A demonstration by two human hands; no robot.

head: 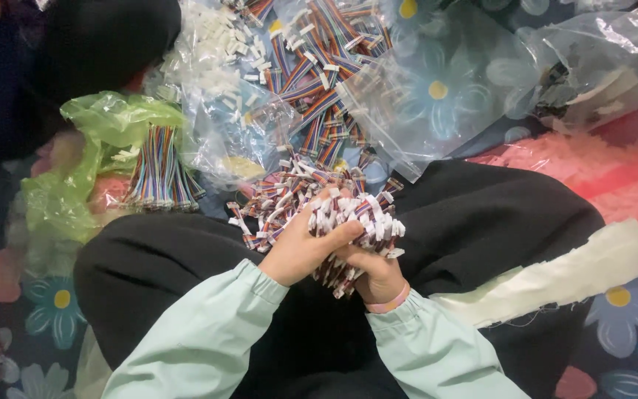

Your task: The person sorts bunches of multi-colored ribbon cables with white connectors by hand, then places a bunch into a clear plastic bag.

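Two hands meet at the centre of the frame around one thick bundle of short wires (348, 222), striped in many colours and tipped with small white plugs. The left hand (300, 247) is closed over the near side of the bundle, fingers curled across the plugs; the right hand (378, 275) is closed underneath, cupping the lower ends. The bundle sits just above the lap, over black trousers (496, 222).

It looks light and floppy, the loose strands likely to slide past each other, so a grip around the middle of the bunch seems safest; the plastic plugs look small and easy to snag.

Clear bags (334, 81) of similar wires lie at upper centre, and a green bag (112, 125) with a flat ribbon of wires at left.
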